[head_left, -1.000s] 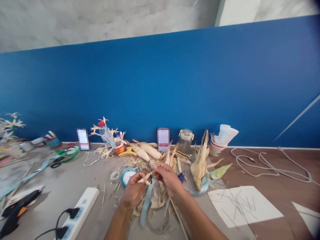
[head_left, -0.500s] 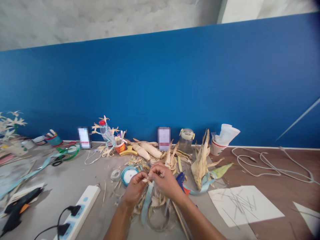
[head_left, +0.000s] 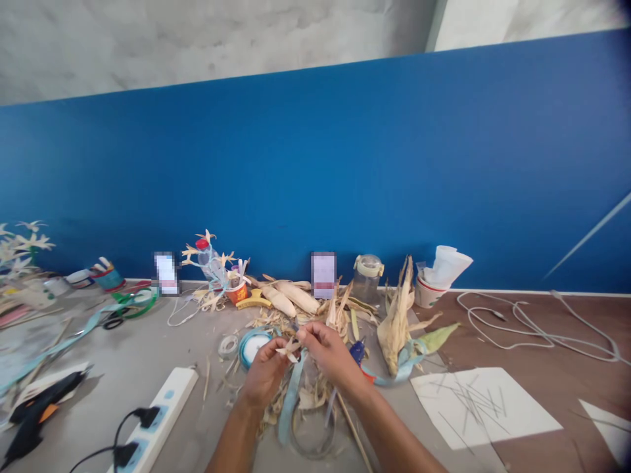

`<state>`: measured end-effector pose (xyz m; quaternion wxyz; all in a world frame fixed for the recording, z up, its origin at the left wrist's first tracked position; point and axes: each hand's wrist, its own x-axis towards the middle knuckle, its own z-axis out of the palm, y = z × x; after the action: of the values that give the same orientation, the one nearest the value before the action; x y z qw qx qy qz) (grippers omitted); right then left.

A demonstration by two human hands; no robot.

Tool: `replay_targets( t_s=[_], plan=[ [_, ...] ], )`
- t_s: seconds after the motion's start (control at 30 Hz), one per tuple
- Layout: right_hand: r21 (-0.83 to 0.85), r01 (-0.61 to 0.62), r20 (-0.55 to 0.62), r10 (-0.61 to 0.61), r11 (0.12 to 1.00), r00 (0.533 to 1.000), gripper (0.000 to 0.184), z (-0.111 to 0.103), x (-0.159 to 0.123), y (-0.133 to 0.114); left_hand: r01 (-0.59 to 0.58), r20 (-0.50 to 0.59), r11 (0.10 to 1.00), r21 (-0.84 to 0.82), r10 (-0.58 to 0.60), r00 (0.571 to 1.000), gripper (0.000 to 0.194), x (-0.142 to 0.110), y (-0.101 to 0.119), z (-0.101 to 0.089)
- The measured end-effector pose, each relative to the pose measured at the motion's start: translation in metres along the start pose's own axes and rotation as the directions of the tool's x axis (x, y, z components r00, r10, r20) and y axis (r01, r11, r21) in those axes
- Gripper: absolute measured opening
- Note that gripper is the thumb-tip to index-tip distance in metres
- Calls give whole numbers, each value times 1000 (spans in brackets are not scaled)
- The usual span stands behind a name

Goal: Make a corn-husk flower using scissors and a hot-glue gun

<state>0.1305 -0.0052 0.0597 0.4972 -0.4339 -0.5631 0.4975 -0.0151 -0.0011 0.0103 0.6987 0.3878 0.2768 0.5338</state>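
Note:
A small pale flower of dried corn husk [head_left: 288,352] is pinched in the fingers of my left hand [head_left: 263,373]. My right hand [head_left: 325,351] is closed at the flower's upper right side, thumb and forefinger together on what looks like one of its petals. Below the hands a strip of light blue ribbon [head_left: 290,401] runs down over husk scraps; where its upper end goes is hidden. Left of my fingers lies a blue ribbon spool [head_left: 254,347]. A blue glue gun [head_left: 357,352] rests just right of my right hand.
Corn husks [head_left: 394,322] and pale cobs [head_left: 279,299] lie behind the hands. A power strip [head_left: 162,407] and a black glue gun [head_left: 39,410] are at left. At right, thin wires lie on white paper [head_left: 522,420]. A jar [head_left: 367,279] stands against the blue partition [head_left: 315,164].
The flower has turned, and its spread petals now show between my fingers. My right fingers have shifted slightly, opening a little space between the hands.

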Motion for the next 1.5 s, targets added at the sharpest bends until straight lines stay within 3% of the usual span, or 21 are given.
replay_targets(
  t_s=[0.23,0.47,0.63,0.73,1.03,1.2,1.5],
  plan=[
    [157,-74,102,59,985,993,22,3,1,9,-57,2,998,-27,57,998,15,1,4,2],
    [238,-160,13,161,958,987,17,8,1,11,-5,7,999,-36,5,1000,16,-1,3,3],
    [352,-159,-97,205,922,974,25,1,4,11,3,-24,996,-84,-5,1000,14,0,2,2],
    [368,-173,-105,226,914,968,28,0,5,12,-4,-51,993,-116,-2,999,15,1,2,3],
    [326,-213,45,210,921,977,13,16,1,21,-56,-41,983,-173,49,998,11,1,0,1],
    [213,-80,9,80,974,997,14,22,0,28,-51,-105,976,-213,29,994,18,2,-5,-3],
    [-81,12,-150,-24,997,988,6,24,-2,25,-36,-74,989,-143,26,997,17,2,-5,8]
  ],
)
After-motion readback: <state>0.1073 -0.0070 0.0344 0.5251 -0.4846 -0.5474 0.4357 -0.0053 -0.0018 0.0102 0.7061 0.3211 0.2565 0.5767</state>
